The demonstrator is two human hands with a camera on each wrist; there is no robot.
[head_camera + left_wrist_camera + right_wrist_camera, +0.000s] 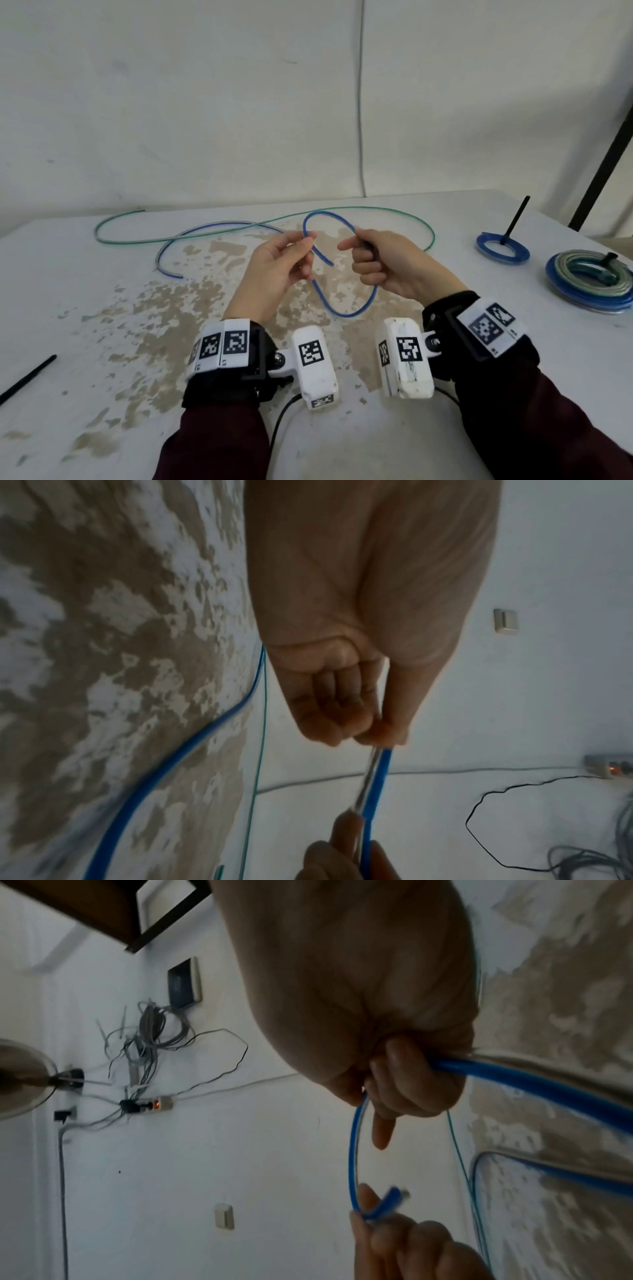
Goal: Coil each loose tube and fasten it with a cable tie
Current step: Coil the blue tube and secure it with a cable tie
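A blue tube arches between my two hands above the table. My left hand pinches it near its free end between thumb and fingers. My right hand grips the other side in a fist, and a second loop hangs below the hands. The tube's tail trails left over the table. In the left wrist view my left hand pinches the blue tube. In the right wrist view my right hand is closed round the blue tube. A loose green tube lies behind.
Two tied coils lie at the right, a small blue coil and a larger blue and grey coil. One black cable tie lies at the front left edge; another black tie sticks up from the small coil. The worn white table meets a wall behind.
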